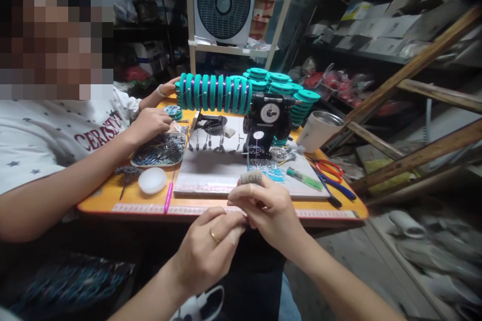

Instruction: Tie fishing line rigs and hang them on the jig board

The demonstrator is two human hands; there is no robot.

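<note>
My left hand, with a ring on one finger, is closed in a pinch at the table's front edge. Touching it, or nearly so, is my right hand, its thumb and fingers also pressed together. Some small dark thing shows between the fingertips, too hidden to name. A greyish wrap covers one finger of my right hand. Just beyond lie blue and silver beaded strands on a white board. Behind them stands a black winding device with a row of teal spools wound with purple thread.
Another person's hand rests by a tray of dark small parts at left. A white bowl, pink pen, green-capped tube, pliers and white cup surround the board. A wooden ladder leans at right.
</note>
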